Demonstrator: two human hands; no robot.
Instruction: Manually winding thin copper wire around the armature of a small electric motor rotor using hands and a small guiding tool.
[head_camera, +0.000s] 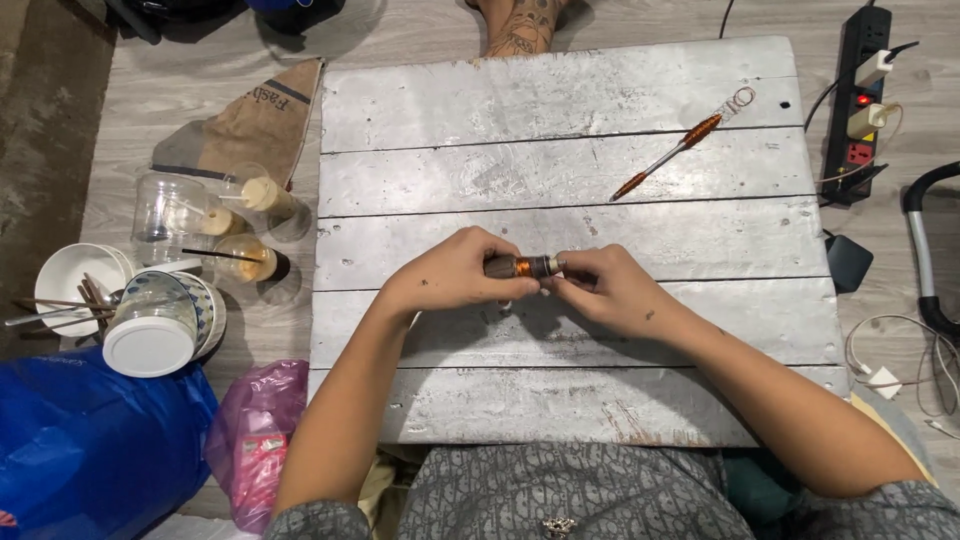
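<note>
Fingers of the left hand (455, 275) and right hand (610, 290) pinch opposite ends of a small copper-wound spool (525, 266), held just above the middle of the grey plank board (560, 160). It looks light and stiff, its fine wire easily disturbed — best gripped by the ends. A wire-wrapped rod (668, 158) lies far right; jars (185, 215) crowd the left — nothing obstructs.

We see a grey-painted wooden plank board (560, 170), a thin copper-wound rod (672, 155) lying on it, clear plastic cups (175, 210) beside white bowls (75, 275), a blue plastic bag (90, 440), a pink plastic bag (258, 435), a black power strip (858, 100), a brown paper bag (250, 125).
</note>
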